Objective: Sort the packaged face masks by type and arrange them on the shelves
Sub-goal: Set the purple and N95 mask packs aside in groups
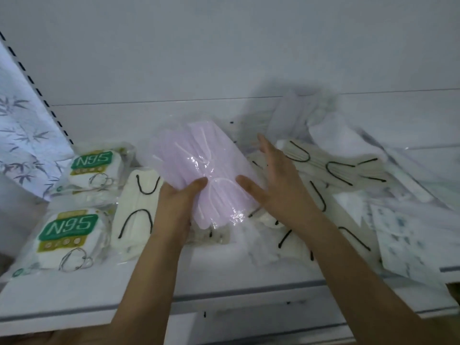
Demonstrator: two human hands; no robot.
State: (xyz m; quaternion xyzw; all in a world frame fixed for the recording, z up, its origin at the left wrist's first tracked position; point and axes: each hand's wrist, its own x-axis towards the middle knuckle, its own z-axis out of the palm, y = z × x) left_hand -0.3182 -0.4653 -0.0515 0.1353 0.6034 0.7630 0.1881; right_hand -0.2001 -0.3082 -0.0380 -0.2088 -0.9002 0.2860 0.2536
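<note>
Pink mask pack (202,170) in clear plastic, centre of white shelf (224,277): left hand (178,195) grips its near end, right hand (275,180) open-fingered at 3 o'clock. Cream black-looped masks (135,212) beneath and beside; two packs printed "N95" (72,235) at 9 o'clock.

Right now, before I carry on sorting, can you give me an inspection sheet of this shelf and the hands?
Surface: white shelf, bare strip along its front edge.
Job's things: pink mask pack held tilted above the shelf; two N95 packs at left, one behind the other; cream masks with black loops beside them.
Clutter: loose pile of cream and white mask packs at right, plus a patterned pack.
Hands: left hand grips the pink pack's near end; right hand open beside it.
Cables: nothing seen.
Surroundings: white back panel; leaf-patterned panel at left.
</note>
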